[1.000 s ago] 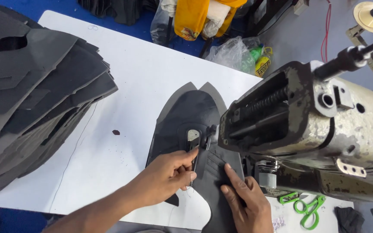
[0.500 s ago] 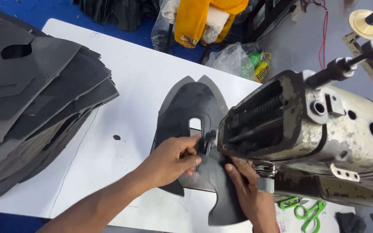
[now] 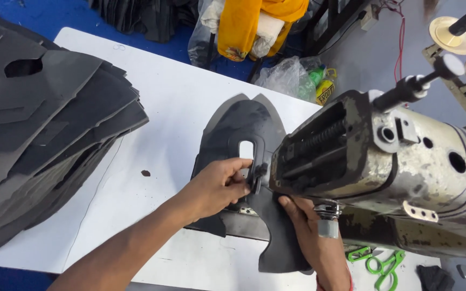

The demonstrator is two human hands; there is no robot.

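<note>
A dark grey shoe-upper piece (image 3: pixel 244 126) with an oval slot lies on the white table (image 3: pixel 168 102), running under the head of a worn grey sewing machine (image 3: pixel 384 172). My left hand (image 3: pixel 219 186) rests flat on the piece, fingertips close to the presser foot (image 3: pixel 255 175). My right hand (image 3: pixel 303 226) presses the piece's lower part from below the machine head, partly hidden by it. The needle itself is hidden.
A tall stack of similar dark cut pieces (image 3: pixel 39 129) fills the table's left side. Green-handled scissors (image 3: pixel 378 264) lie at the lower right. Plastic bags (image 3: pixel 292 75) and a yellow cloth (image 3: pixel 254 24) sit beyond the far edge.
The dark piece has slid farther away under the machine head. My left hand has moved up with it, closer to the presser foot; the right hand has followed beneath the head.
</note>
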